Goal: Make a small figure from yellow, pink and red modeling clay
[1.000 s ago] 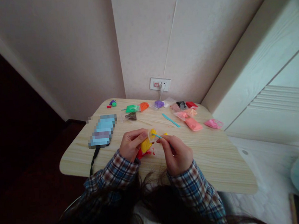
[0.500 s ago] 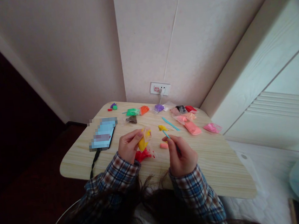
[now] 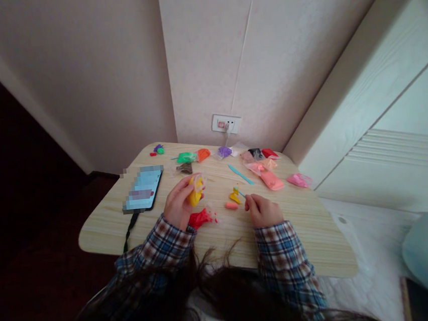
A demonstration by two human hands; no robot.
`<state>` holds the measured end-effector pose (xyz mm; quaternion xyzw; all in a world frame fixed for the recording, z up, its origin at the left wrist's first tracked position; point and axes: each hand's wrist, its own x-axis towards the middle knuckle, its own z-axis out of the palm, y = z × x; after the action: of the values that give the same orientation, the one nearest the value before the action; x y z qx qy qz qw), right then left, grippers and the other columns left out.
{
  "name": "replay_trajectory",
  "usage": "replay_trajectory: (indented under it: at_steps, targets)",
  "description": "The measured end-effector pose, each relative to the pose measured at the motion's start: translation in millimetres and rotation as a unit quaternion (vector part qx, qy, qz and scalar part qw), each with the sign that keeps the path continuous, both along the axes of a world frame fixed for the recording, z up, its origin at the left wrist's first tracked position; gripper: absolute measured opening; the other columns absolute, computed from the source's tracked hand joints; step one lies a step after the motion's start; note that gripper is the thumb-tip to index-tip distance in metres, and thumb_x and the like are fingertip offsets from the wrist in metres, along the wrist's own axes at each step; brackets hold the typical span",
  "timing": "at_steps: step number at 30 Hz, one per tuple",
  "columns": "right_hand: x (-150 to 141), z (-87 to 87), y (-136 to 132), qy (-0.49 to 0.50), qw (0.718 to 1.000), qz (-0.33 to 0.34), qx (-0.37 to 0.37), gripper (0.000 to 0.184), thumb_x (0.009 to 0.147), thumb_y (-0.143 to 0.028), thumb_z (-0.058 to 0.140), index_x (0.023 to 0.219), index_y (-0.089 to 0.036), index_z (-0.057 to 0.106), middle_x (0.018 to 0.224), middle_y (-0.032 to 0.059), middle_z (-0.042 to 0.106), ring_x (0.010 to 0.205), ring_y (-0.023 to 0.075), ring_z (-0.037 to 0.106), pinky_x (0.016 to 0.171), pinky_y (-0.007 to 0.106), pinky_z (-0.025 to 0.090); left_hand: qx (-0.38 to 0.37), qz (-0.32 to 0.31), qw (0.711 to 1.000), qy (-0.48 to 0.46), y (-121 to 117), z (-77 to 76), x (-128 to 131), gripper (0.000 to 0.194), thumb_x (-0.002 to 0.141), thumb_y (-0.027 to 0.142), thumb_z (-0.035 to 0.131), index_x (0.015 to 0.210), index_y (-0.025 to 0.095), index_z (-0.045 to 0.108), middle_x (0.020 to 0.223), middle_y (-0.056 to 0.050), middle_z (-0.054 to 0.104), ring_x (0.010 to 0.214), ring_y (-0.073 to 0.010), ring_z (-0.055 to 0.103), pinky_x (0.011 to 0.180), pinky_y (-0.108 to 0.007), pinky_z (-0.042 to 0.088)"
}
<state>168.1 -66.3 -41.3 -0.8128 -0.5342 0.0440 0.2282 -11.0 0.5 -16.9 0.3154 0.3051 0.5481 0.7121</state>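
Observation:
Above the table, my left hand point(image 3: 179, 202) is closed around a clear bag of yellow clay point(image 3: 196, 192), its open mouth pointing up and right. My right hand point(image 3: 264, 210) grips a thin blue modelling tool point(image 3: 241, 193) with its tip pointing left. At that tip is a lump of yellow clay point(image 3: 234, 197); whether it rests on the table or hangs from the tool I cannot tell. Just below it lies a small salmon-coloured roll of clay point(image 3: 231, 205). A red clay bag point(image 3: 202, 218) lies under and right of my left wrist, partly hidden by the sleeve.
A phone point(image 3: 144, 189) with a cable lies at the left. A blue flat tool point(image 3: 241, 174) rests mid-table. Along the back are bagged clays: green point(image 3: 186, 157), orange point(image 3: 203, 154), purple point(image 3: 224, 152). Salmon point(image 3: 271, 179) and pink point(image 3: 299, 180) bags lie right. Small coloured pieces point(image 3: 159, 150) sit back left.
The tool left the bag's mouth carrying yellow clay and moved right and down beside the salmon roll. My left hand drew slightly left with the bag, tilting it.

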Motion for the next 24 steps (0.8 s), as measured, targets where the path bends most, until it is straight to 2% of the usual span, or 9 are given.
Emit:
replay_trajectory:
  at_steps: [4, 6, 10, 15, 20, 24]
  targets:
    - [0, -5.7, 8, -0.045, 0.997, -0.007, -0.066, 0.036, 0.089, -0.031, 0.038, 0.065, -0.021, 0.064, 0.063, 0.0017, 0.066, 0.054, 0.0116, 0.052, 0.050, 0.024, 0.025, 0.006, -0.032, 0.999, 0.023, 0, 0.3, -1, 0.029, 0.061, 0.013, 0.061, 0.089, 0.013, 0.067, 0.084, -0.004, 0.065, 0.072, -0.0119, 0.059, 0.057, -0.018, 0.049]
    - [1, -9.3, 10, -0.054, 0.996, -0.006, -0.069, 0.034, 0.088, -0.031, 0.041, 0.067, -0.022, 0.066, 0.063, 0.0020, 0.066, 0.053, 0.0119, 0.052, 0.050, 0.025, 0.024, 0.014, -0.040, 0.999, 0.029, 0, -0.2, -1, 0.032, 0.059, 0.013, 0.059, 0.090, 0.014, 0.067, 0.086, -0.003, 0.064, 0.074, -0.0115, 0.057, 0.058, -0.018, 0.048]
    - [3, -18.1, 11, -0.064, 0.997, -0.007, -0.034, 0.032, 0.085, -0.033, 0.047, 0.063, -0.024, 0.068, 0.057, 0.0020, 0.063, 0.048, 0.0122, 0.049, 0.048, 0.025, 0.023, 0.033, -0.057, 0.997, 0.028, 0, -2.1, -2, 0.040, 0.054, 0.011, 0.061, 0.093, 0.015, 0.065, 0.088, -0.002, 0.062, 0.077, -0.0117, 0.056, 0.060, -0.018, 0.048]
    - [8, -24.8, 10, -0.071, 0.997, -0.002, 0.008, 0.033, 0.084, -0.034, 0.049, 0.058, -0.024, 0.066, 0.052, 0.0020, 0.061, 0.042, 0.0122, 0.044, 0.045, 0.025, 0.020, 0.055, -0.067, 0.995, 0.043, -2, -3.3, -1, 0.050, 0.049, 0.007, 0.071, 0.097, 0.016, 0.060, 0.092, -0.002, 0.061, 0.081, -0.0115, 0.055, 0.065, -0.018, 0.045]
    - [12, -27.8, 9, -0.070, 0.997, 0.000, 0.043, 0.035, 0.086, -0.035, 0.047, 0.057, -0.024, 0.064, 0.049, 0.0014, 0.059, 0.041, 0.0118, 0.045, 0.044, 0.024, 0.020, 0.042, -0.044, 0.998, 0.024, -4, -2.3, 1, 0.047, 0.046, 0.006, 0.076, 0.085, 0.017, 0.052, 0.082, 0.002, 0.062, 0.071, -0.0084, 0.058, 0.062, -0.017, 0.044]
    - [13, -29.5, 8, -0.057, 0.997, -0.027, 0.050, 0.029, 0.088, -0.037, 0.043, 0.070, -0.022, 0.061, 0.056, 0.0029, 0.062, 0.044, 0.0144, 0.048, 0.045, 0.024, 0.022, 0.052, -0.064, 0.997, 0.014, -5, -0.5, 2, 0.035, 0.056, 0.020, 0.078, 0.080, 0.017, 0.052, 0.081, 0.000, 0.063, 0.067, -0.0088, 0.060, 0.057, -0.017, 0.043]
